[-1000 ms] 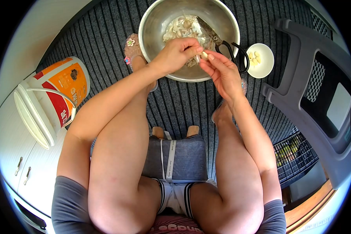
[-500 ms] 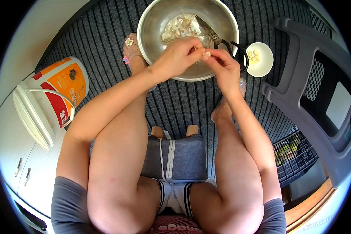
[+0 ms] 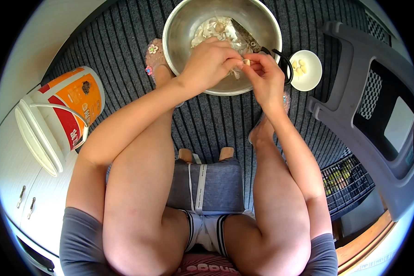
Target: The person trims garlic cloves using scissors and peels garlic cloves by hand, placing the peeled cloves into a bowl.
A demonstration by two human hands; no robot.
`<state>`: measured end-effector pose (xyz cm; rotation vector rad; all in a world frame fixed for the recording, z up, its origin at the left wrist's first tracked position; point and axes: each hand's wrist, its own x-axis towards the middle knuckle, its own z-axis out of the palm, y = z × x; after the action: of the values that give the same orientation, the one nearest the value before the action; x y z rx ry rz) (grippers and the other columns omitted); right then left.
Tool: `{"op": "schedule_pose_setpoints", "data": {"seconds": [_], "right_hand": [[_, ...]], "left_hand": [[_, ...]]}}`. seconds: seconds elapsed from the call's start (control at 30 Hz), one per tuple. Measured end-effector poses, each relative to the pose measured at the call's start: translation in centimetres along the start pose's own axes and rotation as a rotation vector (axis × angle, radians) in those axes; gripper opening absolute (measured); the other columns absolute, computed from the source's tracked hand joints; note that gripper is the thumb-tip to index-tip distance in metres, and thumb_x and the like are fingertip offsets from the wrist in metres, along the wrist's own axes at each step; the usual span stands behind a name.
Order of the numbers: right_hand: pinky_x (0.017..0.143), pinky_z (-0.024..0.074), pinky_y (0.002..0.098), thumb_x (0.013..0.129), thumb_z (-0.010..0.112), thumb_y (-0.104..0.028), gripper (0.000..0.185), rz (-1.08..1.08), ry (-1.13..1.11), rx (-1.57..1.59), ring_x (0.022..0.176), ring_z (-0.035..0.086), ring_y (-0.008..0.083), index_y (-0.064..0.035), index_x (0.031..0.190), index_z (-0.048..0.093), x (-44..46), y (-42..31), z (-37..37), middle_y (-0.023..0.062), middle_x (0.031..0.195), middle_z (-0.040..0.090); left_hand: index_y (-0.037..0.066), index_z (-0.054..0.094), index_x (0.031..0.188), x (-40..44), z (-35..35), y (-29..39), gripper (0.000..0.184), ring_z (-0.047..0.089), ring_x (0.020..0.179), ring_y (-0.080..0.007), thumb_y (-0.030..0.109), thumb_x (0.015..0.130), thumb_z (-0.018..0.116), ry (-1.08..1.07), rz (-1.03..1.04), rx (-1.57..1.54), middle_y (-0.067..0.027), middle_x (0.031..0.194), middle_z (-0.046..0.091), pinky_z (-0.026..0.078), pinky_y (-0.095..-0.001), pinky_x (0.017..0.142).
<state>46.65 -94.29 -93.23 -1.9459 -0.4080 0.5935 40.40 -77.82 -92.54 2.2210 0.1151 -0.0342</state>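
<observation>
Over the near rim of a steel basin point(image 3: 179, 69), my two hands meet at the fingertips around a small pale garlic clove point(image 3: 247, 61). My right hand point(image 3: 267, 77) pinches the clove between thumb and finger. Closed fingertips of my left hand point(image 3: 210, 63) press against the clove's other side. Below them, inside the basin, are papery garlic skins point(image 3: 207, 31) and a garlic bulb point(image 3: 219, 27). Black-handled scissors point(image 3: 244, 37) lean in the basin, their handles over its right rim. To the right, a white bowl point(image 3: 313, 76) contains several peeled cloves point(image 3: 299, 69).
A grey plastic stool point(image 3: 340, 60) lies on its side at the right, with a black basket point(image 3: 349, 188) near it. An orange and white bucket point(image 3: 80, 94) is at the left, by white cabinet doors point(image 3: 18, 179). Ribbed grey matting point(image 3: 124, 50) covers the floor.
My left hand has shifted slightly, its fingers now more curled. The clove shows more clearly between my fingertips, and a bit of skin hangs beneath them. The basin and bowl stay in place.
</observation>
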Motion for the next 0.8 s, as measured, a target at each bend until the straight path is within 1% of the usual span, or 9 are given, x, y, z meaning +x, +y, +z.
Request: {"op": "schedule_pose_setpoints", "data": {"seconds": [0.07,0.2,0.3,0.4,0.5,0.6,0.7,0.8], "right_hand": [[0.061,0.0516,0.0264,0.076,0.074,-0.006,0.019,-0.056,-0.007,-0.095,0.066,0.062,0.0162,0.0006,0.091,0.064,0.0,-0.3,-0.1,0.0091,0.077,0.060],[0.061,0.0518,0.0279,0.075,0.076,-0.009,0.020,-0.038,-0.058,-0.132,0.065,0.062,0.0175,0.0006,0.087,0.063,-0.1,-1.0,-0.3,0.0090,0.077,0.060],[0.060,0.0517,0.0284,0.074,0.076,-0.010,0.022,-0.030,-0.067,-0.127,0.065,0.062,0.0176,0.0007,0.087,0.063,-0.2,-1.4,-0.4,0.0089,0.077,0.060],[0.060,0.0516,0.0287,0.073,0.077,-0.011,0.022,-0.041,-0.064,-0.140,0.065,0.062,0.0178,0.0007,0.086,0.063,-0.4,-1.8,-0.3,0.0089,0.076,0.060],[0.060,0.0516,0.0287,0.073,0.077,-0.011,0.022,-0.061,-0.070,-0.144,0.065,0.062,0.0179,0.0005,0.085,0.063,-0.5,-1.9,-0.3,0.0087,0.075,0.060],[0.059,0.0514,0.0286,0.073,0.078,-0.011,0.022,-0.060,-0.068,-0.142,0.064,0.062,0.0179,0.0004,0.085,0.063,-0.7,-1.8,-0.3,0.0084,0.075,0.060],[0.059,0.0510,0.0289,0.073,0.078,-0.012,0.022,-0.049,-0.062,-0.122,0.064,0.061,0.0182,0.0002,0.085,0.064,-0.6,-1.7,-0.3,0.0082,0.074,0.060],[0.058,0.0506,0.0293,0.073,0.078,-0.012,0.022,-0.072,-0.068,-0.154,0.063,0.061,0.0184,0.0001,0.085,0.064,-0.6,-2.0,-0.4,0.0082,0.074,0.060]], "left_hand": [[0.005,0.070,0.086,0.0,0.0,0.1,0.013,0.056,0.082,-0.0272,0.016,0.081,0.066,0.005,0.007,0.006,-0.0072,0.082,0.062,0.045,-0.0356,0.076],[0.006,0.072,0.081,0.0,0.3,0.1,0.013,0.058,0.077,-0.0278,0.017,0.078,0.065,0.063,-0.005,-0.053,-0.0077,0.075,0.063,0.047,-0.0367,0.070],[0.005,0.072,0.081,0.0,0.1,0.2,0.014,0.060,0.070,-0.0270,0.016,0.078,0.065,0.048,-0.055,-0.156,-0.0087,0.075,0.064,0.047,-0.0358,0.066],[0.004,0.072,0.082,0.1,-0.1,0.1,0.014,0.062,0.066,-0.0257,0.016,0.078,0.065,-0.009,-0.147,-0.313,-0.0098,0.076,0.065,0.048,-0.0347,0.063],[0.004,0.072,0.083,0.0,-0.3,0.1,0.015,0.063,0.066,-0.0241,0.016,0.079,0.065,-0.040,-0.167,-0.282,-0.0099,0.077,0.066,0.047,-0.0337,0.062],[0.004,0.072,0.083,-0.1,-0.2,0.1,0.015,0.062,0.066,-0.0239,0.017,0.080,0.065,-0.045,-0.133,-0.255,-0.0098,0.077,0.065,0.047,-0.0336,0.062],[0.003,0.071,0.083,-0.1,-0.1,-0.1,0.015,0.062,0.065,-0.0240,0.017,0.080,0.065,-0.012,-0.120,-0.326,-0.0098,0.076,0.065,0.047,-0.0336,0.062],[0.004,0.071,0.083,-0.1,-0.3,0.0,0.015,0.061,0.065,-0.0244,0.017,0.079,0.065,-0.060,-0.154,-0.305,-0.0098,0.074,0.064,0.047,-0.0337,0.061]]}}
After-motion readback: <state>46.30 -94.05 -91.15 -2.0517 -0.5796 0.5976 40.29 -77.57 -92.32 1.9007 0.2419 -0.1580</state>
